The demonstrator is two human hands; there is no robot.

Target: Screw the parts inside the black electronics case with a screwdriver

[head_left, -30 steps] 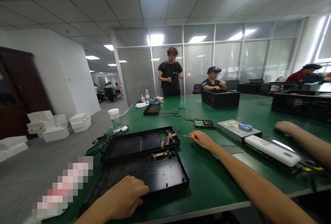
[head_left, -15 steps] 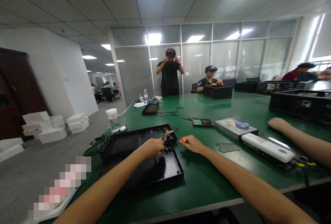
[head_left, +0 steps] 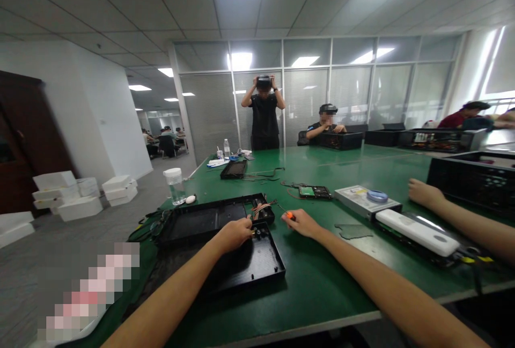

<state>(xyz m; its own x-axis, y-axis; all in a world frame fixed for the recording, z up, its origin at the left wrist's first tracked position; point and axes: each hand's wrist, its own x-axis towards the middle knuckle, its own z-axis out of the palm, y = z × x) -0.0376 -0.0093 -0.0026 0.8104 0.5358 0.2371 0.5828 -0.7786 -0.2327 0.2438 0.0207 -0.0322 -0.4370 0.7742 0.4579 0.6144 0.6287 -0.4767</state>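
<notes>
My right hand (head_left: 303,223) is closed around a screwdriver (head_left: 289,215) with an orange handle, its thin shaft angled up and left towards a bundle of coloured wires (head_left: 261,207). The wires lie at the right end of an opened black casing (head_left: 209,219). Over the join between the casing and its shiny black lower panel (head_left: 257,259), my left hand (head_left: 235,234) has its fingers pinched together beside the wires. Whatever those fingers grip is hidden.
Behind my right hand lies a hard drive (head_left: 316,192). Rightward are a silver drive box (head_left: 360,200), a white device (head_left: 418,231) and a dark flat piece (head_left: 354,231). Another person's hand (head_left: 426,193) rests near a black computer case (head_left: 475,184). A jar (head_left: 175,186) stands at left.
My left hand has shifted slightly left, and the screwdriver shaft has tilted upward. The other person's hand at right moved left. The standing person has raised their headset.
</notes>
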